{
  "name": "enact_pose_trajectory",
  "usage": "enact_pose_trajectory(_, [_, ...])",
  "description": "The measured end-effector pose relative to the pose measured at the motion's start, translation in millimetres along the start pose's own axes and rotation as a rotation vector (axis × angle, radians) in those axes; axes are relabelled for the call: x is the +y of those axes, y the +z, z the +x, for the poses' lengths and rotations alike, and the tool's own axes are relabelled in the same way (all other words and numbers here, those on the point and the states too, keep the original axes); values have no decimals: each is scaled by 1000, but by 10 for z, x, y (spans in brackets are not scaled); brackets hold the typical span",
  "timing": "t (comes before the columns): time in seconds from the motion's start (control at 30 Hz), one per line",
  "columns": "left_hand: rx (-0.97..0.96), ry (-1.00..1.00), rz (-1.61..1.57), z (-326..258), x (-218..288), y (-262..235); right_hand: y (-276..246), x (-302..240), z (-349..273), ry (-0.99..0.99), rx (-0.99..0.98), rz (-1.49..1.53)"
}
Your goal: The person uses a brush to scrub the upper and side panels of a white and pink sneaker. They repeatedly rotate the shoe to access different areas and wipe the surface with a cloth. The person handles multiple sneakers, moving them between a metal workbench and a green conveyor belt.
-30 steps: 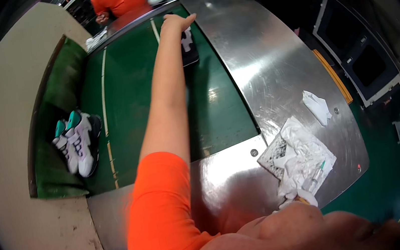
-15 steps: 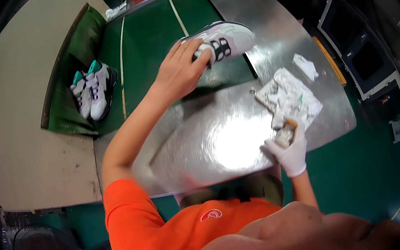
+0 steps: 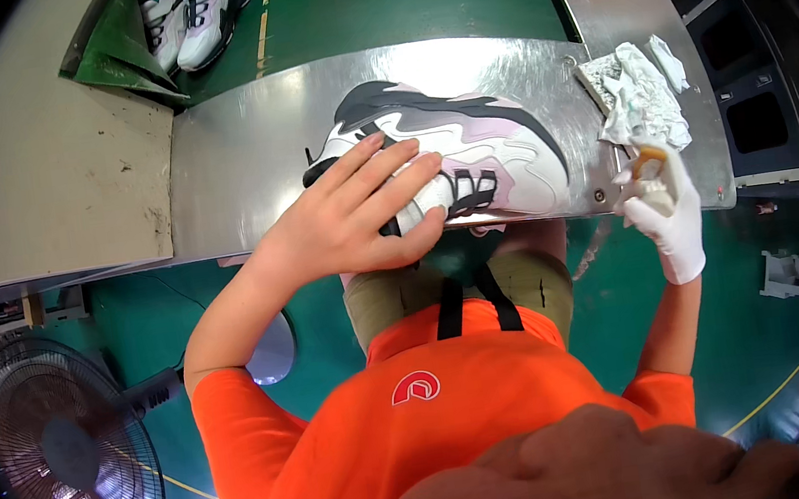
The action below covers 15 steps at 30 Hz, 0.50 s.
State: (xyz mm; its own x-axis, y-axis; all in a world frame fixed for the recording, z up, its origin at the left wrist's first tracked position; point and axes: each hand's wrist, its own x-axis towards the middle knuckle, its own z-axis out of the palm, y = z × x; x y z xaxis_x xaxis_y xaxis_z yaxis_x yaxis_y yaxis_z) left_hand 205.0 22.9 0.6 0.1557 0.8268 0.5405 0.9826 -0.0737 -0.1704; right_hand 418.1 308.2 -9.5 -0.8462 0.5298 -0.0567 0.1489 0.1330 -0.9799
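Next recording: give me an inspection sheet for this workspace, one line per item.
Surface: shiny metal bench, scratched, next to a green conveyor belt.
Job's things: white, pink and black sneaker lying on the bench edge.
Clutter: crumpled white cloths at the bench's right end.
Hands: bare left hand gripping the sneaker; white-gloved right hand holding a small orange-tipped item.
Cables: dark cable on the floor, left of the person.
Surroundings: pair of sneakers on the belt; floor fan; green floor.
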Motion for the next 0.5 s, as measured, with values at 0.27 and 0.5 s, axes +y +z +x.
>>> enact_pose_trajectory(0.27, [37, -9, -28, -8, -62, 76, 85, -160, 228, 166, -58, -114])
enact_pose_trajectory(0.5, [50, -21, -74, 40, -133, 93, 466, -352, 432, -2, -401, 557])
